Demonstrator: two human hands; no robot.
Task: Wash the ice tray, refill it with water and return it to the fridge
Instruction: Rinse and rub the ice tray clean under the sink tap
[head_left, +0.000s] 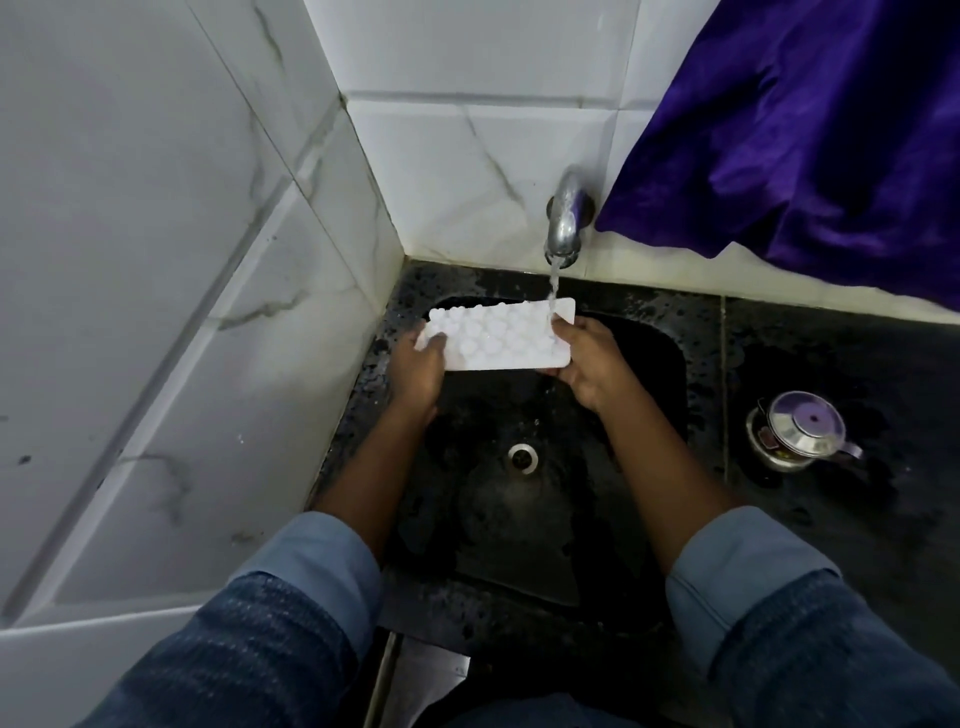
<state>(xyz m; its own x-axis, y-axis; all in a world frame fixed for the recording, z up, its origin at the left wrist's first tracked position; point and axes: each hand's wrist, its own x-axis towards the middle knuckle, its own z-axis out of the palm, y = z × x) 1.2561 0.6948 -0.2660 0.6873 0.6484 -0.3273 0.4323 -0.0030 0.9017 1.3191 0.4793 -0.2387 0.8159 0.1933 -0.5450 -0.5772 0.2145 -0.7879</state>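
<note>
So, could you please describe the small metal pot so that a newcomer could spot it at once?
Find the black sink in the tiled corner, then look to the wet dark counter on its right. There stands the pot: small, shiny steel, lidded, the only vessel on that counter.

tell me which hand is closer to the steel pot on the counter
Right. The right hand grips the end of the ice tray nearer the steel pot; the left hand grips the far end, beside the tiled wall.
</note>
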